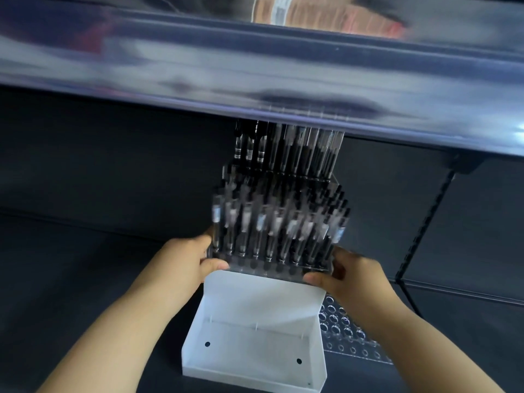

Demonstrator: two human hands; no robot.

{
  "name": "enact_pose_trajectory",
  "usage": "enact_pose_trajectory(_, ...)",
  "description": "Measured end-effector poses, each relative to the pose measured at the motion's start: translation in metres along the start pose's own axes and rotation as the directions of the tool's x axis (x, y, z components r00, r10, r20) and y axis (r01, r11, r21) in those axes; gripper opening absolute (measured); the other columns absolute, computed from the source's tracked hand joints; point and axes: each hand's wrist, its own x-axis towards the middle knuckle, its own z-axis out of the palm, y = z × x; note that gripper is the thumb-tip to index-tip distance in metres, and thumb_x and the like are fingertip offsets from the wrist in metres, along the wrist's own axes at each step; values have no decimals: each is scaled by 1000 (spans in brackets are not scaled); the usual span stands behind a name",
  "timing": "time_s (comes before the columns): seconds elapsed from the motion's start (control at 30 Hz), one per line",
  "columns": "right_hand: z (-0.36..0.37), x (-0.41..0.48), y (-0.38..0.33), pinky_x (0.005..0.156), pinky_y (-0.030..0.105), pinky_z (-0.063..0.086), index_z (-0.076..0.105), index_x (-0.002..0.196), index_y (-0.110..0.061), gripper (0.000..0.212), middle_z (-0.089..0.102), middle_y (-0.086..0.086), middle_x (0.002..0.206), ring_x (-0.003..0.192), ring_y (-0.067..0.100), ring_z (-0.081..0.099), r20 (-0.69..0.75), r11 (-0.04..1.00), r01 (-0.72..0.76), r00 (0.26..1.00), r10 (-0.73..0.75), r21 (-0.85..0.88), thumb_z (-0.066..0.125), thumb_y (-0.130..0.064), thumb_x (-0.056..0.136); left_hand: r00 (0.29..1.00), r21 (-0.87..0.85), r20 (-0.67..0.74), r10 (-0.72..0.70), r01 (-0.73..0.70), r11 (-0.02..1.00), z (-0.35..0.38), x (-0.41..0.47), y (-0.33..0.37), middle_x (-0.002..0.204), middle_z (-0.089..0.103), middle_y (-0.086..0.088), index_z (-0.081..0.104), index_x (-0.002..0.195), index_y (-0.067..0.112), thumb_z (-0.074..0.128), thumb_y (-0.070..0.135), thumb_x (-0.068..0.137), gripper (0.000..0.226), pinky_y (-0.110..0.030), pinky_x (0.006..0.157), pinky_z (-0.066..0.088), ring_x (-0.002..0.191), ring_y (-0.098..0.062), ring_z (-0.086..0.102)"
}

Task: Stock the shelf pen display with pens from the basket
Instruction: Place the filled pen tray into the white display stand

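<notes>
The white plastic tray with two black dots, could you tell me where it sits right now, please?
In the head view the white plastic tray sits low and centre on the dark shelf, just in front of the clear acrylic pen display, between both forearms.

A white plastic tray [255,330] is sitting on the dark shelf surface [85,279], open side up, with two dark round holes showing in its floor and a thin ridge running across it. Just beside its right edge, a clear perforated panel [346,333] is lying flat, its rows of round holes catching the light. Overhead, a glossy shelf edge [255,75] is stretching across the view, blurred and reflecting what may be boxes. At right, a dark slotted upright [425,222] is running down the back panel.
</notes>
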Motion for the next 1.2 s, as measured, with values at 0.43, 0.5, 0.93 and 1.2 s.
enact_pose_trajectory(0.43,-10,13,1,50,16,33,44,66,-33,31,44,-8,64,55,5,40,107,959,89,992,-62,-269,68,-50,75,997,-151,-52,52,-59,987,-1,7,-6,59,50,7,63,98,45,73,36,76,26,-20,51,34,57,-6,46)
enact_pose_trajectory(0.5,-4,12,6,53,12,38,59,99,-33,32,53,-6,69,58,4,47,80,973,55,996,-38,-223,68,-50,74,996,-169,-65,63,-74,983,-2,9,-7,60,52,5,59,80,51,76,35,73,24,-19,53,36,57,-6,46)
enact_pose_trajectory(0.93,-32,-3,-17,52,18,39,49,60,-18,27,46,-2,50,45,10,36,30,833,47,999,-36,-551,61,-25,83,995,-185,-86,43,-59,981,4,9,-11,58,46,8,54,127,39,74,42,73,58,-10,45,31,52,-3,43)
enact_pose_trajectory(1.2,-37,35,-105,78,22,42,67,113,-20,38,51,-12,91,85,15,56,-121,846,434,865,-488,-308,38,-22,87,993,-194,-86,79,-94,976,1,6,-10,61,49,7,61,118,38,73,36,76,44,-11,49,34,55,-3,44)
